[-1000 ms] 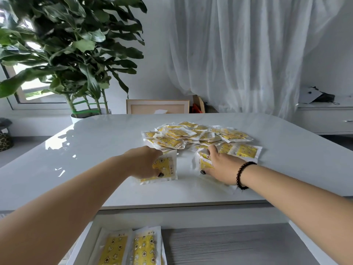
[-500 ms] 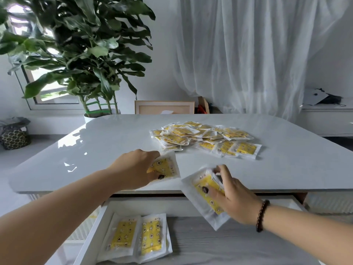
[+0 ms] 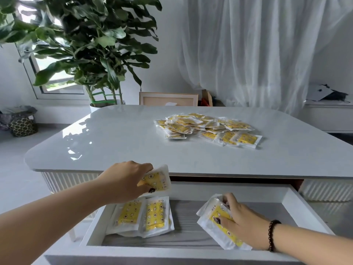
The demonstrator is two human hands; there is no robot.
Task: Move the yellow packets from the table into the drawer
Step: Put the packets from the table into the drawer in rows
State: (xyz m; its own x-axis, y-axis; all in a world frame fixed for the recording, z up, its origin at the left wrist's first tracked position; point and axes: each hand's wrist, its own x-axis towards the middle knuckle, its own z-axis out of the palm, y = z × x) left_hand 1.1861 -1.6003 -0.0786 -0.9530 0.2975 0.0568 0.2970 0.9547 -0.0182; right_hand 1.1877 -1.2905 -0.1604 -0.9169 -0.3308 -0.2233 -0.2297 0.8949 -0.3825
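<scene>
A heap of several yellow packets [image 3: 206, 128] lies on the white table [image 3: 118, 146], right of centre. Below the table's front edge the drawer [image 3: 294, 205] stands pulled out. Two yellow packets [image 3: 143, 217] lie side by side at its left end. My left hand [image 3: 126, 180] pinches one yellow packet [image 3: 159, 180] just above them, at the table's front edge. My right hand [image 3: 242, 220] grips another yellow packet [image 3: 215, 224] low inside the drawer's right half, with its lower corner near the front wall.
A large potted plant [image 3: 91, 46] stands behind the table's left corner, beside a window. A wooden frame [image 3: 168, 98] leans behind the table. White curtains hang at the back. A low white cabinet [image 3: 328, 115] is at the right, a patterned bag [image 3: 23, 126] on the floor at the left.
Both hands have come off the table toward me, each carrying a packet. The right hand has dropped into the drawer; the left has reached the table's front edge above the drawer.
</scene>
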